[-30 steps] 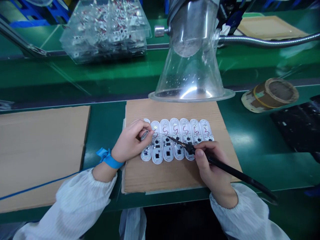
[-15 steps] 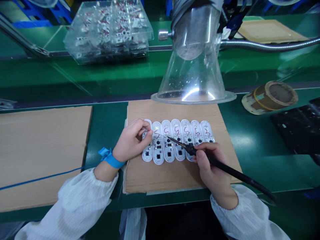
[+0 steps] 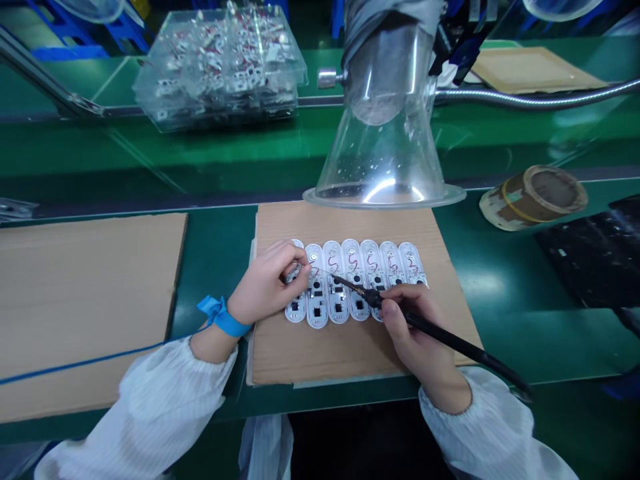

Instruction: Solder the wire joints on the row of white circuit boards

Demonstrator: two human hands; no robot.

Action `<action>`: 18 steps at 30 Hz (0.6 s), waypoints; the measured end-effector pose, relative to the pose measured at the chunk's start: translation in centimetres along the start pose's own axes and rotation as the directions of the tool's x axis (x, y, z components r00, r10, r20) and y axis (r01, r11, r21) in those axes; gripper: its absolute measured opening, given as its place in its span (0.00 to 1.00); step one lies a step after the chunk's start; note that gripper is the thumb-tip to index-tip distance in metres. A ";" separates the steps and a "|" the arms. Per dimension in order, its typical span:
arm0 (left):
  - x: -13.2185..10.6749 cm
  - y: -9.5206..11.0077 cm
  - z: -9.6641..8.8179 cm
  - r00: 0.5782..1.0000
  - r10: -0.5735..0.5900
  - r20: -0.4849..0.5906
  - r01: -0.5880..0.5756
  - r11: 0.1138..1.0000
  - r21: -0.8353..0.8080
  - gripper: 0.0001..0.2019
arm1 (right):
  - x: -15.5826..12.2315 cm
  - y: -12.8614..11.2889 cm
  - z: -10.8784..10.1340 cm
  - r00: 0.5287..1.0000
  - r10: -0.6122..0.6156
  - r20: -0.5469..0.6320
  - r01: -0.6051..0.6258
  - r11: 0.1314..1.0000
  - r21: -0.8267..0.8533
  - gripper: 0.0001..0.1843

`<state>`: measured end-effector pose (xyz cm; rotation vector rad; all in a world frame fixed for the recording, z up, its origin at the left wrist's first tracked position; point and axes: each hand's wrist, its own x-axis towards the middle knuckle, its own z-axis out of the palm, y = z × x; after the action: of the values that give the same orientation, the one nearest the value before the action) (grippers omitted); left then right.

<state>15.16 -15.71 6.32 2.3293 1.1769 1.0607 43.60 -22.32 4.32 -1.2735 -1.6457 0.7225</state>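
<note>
Several white oval-ended circuit boards [image 3: 317,310] lie side by side in a row on a cardboard sheet [image 3: 320,360], each with small red wires and dark chips. My left hand [image 3: 270,283], with a blue wrist strap [image 3: 227,319], pinches a thin solder wire [image 3: 321,270] over the leftmost boards and partly hides them. In my right hand [image 3: 423,343] is a black soldering iron [image 3: 450,339], held like a pen. Its tip meets or nearly meets the wire's end above the third board; whether they touch is too small to tell.
A clear fume funnel [image 3: 390,153] hangs just beyond the boards. At the back left sit stacked clear trays [image 3: 220,73] full of parts. To the right are a round brown container [image 3: 535,197] and a black object [image 3: 595,257]. Another cardboard sheet [image 3: 85,287] lies left.
My right hand and the soldering iron have shifted slightly left. My left hand has edged a little to the right, still pinching the solder wire. The boards stay in place.
</note>
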 end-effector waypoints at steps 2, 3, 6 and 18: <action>0.1 0.3 -0.1 1.000 0.009 -0.025 -0.008 1.000 0.025 0.07 | 0.0 0.0 0.0 1.000 0.001 0.000 -0.001 1.000 -0.007 0.04; 0.2 0.5 -0.3 0.998 -0.008 -0.064 0.011 0.999 0.040 0.06 | 0.0 0.1 0.1 1.000 0.005 -0.002 -0.005 1.000 -0.003 0.04; 0.4 1.4 -1.8 0.971 -0.136 -0.194 0.151 0.986 0.064 0.04 | 0.0 0.2 0.0 0.999 0.000 -0.044 0.002 0.999 0.040 0.05; -0.5 -3.8 -4.2 0.998 -0.047 -0.032 0.045 0.997 -0.057 0.02 | 1.0 -2.3 0.2 0.998 0.023 -0.064 -0.012 0.986 0.164 0.09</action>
<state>9.79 -13.97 6.75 2.2393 1.1918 1.1063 42.39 -22.03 6.52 -1.1831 -1.4919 0.8011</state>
